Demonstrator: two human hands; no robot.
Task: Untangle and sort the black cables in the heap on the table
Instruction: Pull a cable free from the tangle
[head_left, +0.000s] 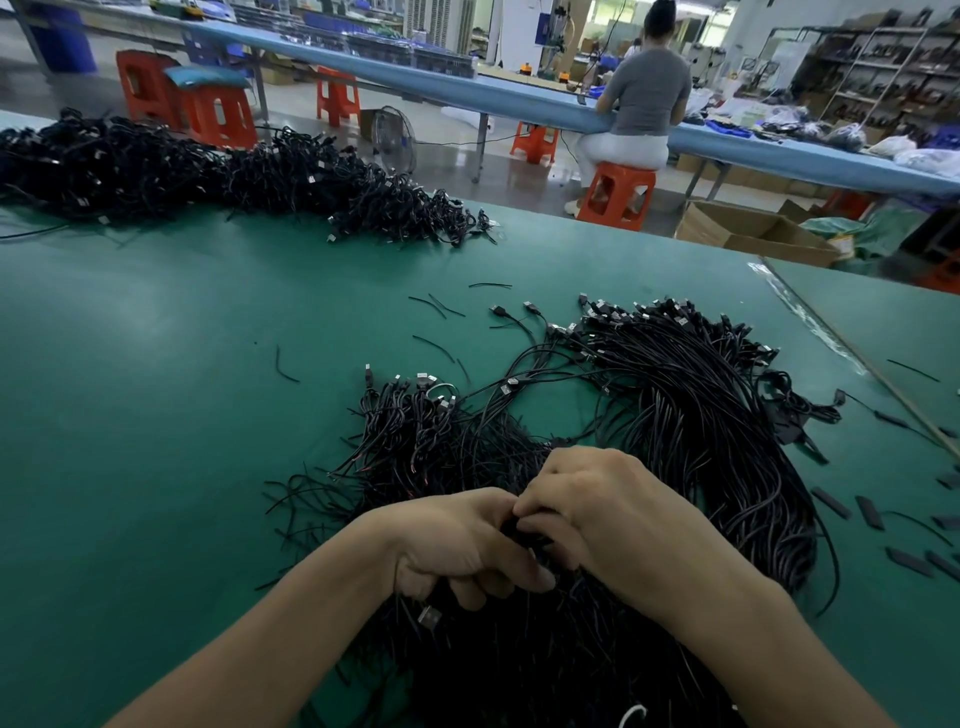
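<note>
Green matting covers the table (156, 389). The heap (519, 665) of black cables lies at its near edge, directly under and around both hands. The left hand (457, 545) has its fingers curled down round a few strands (527, 527) lifted from the top of the heap. The right hand (608, 514) meets it fingertip to fingertip and pinches the same strands. The number of strands held cannot be told, as the fingers cover them. A metal-ended plug (429, 617) lies just below the left hand. Judgement: the step in hand is separation, working a small bunch free of the tangle. Beyond the hands and to the right lies a combed bundle (701, 415) with its plugs lined up at the far end. It appears to be the sorted lot, and it runs into the heap on its near side. The next move would call for drawing the held strands out along their length without dragging neighbours, then laying them on that bundle, plugs to the same end. A second, larger pile (208, 171) sits well apart at the far left. Short offcuts (287, 365) lie scattered on the matting.
</note>
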